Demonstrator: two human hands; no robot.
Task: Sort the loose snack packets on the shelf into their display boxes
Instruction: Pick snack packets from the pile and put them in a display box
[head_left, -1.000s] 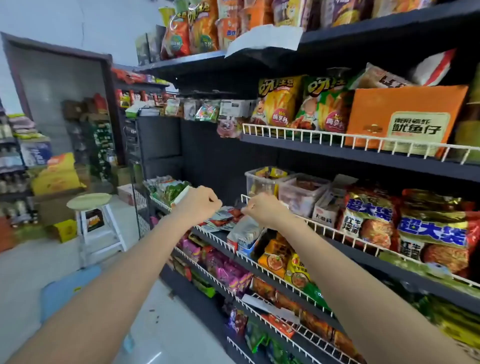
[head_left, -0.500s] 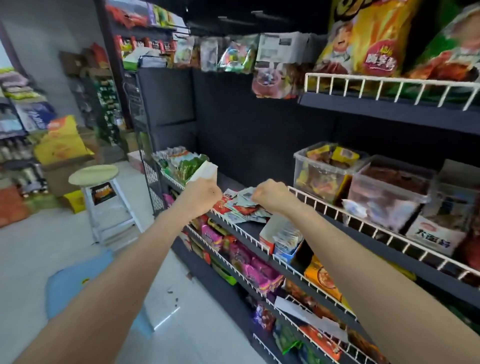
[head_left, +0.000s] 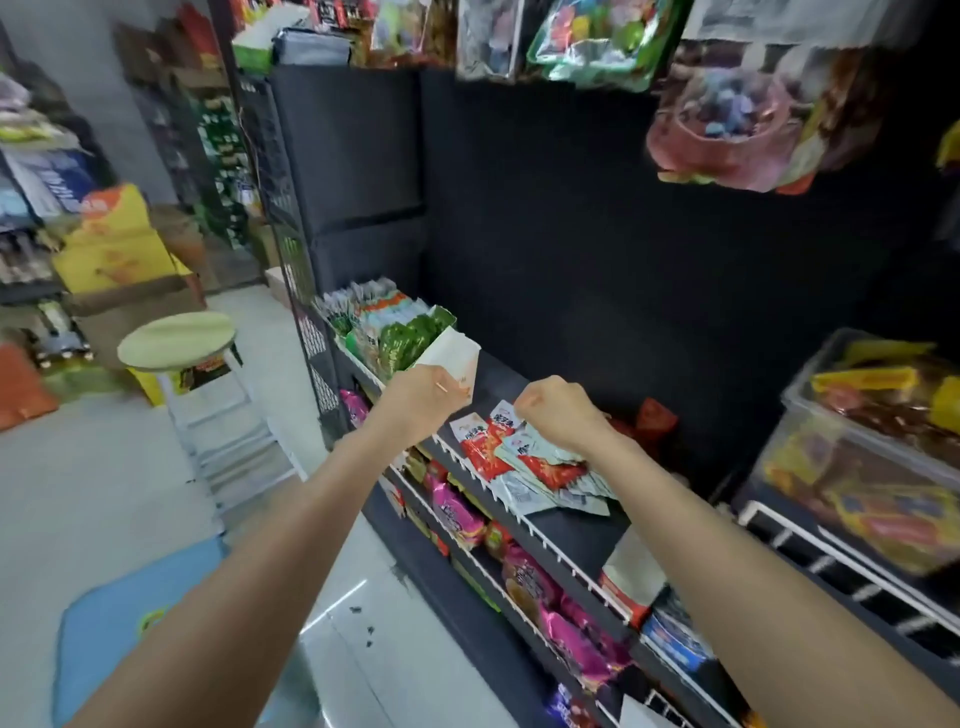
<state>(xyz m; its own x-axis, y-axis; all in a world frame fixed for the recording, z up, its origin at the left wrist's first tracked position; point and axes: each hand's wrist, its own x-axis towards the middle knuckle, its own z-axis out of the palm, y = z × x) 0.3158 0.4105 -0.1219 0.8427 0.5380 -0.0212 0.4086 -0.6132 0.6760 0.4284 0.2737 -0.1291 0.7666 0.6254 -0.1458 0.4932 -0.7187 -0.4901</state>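
Note:
A heap of loose red-and-white snack packets (head_left: 524, 462) lies on the dark shelf (head_left: 571, 525) behind its white wire rail. My right hand (head_left: 558, 413) is curled into a fist on top of the heap, with a packet edge at its knuckles; its fingertips are hidden. To the left stands a white display box (head_left: 452, 353) filled with green packets (head_left: 405, 335). My left hand (head_left: 421, 395) is curled against the box's near white flap and grips it.
Clear plastic tubs (head_left: 878, 447) of snacks sit on the shelf at right. Pink packets (head_left: 457, 512) fill the lower shelves. Bagged goods (head_left: 727, 114) hang overhead. A round stool (head_left: 176, 340) and a blue mat (head_left: 124, 623) are on the floor at left.
The view has dropped and moved closer to the shelf. Both hands stay where they were, the left at the box flap and the right on the packet heap.

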